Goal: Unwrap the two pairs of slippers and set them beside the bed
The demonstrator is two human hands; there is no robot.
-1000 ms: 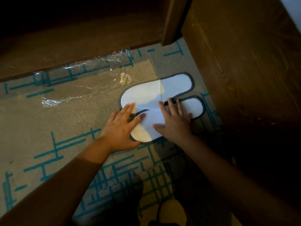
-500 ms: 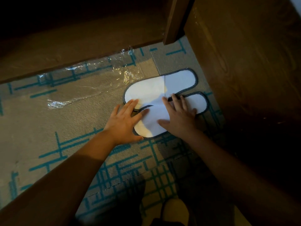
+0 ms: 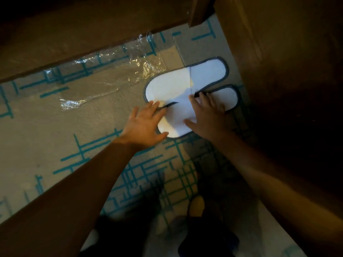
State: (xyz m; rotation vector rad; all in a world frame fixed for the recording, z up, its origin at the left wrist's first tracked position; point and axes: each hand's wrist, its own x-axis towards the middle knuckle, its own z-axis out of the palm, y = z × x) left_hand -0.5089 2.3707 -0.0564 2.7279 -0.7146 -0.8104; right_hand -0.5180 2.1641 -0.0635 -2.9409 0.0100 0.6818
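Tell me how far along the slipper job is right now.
Done: one pair of white slippers is out of its wrap and lies flat on the carpet, with the empty clear wrapper beside it. In hand: the left hand and right hand rest flat on the nearer slipper, apparently straightening the pair. Left: the second pair, which is not in view.

Left hand (image 3: 143, 125) and right hand (image 3: 207, 117) lie flat, fingers seemingly straight.
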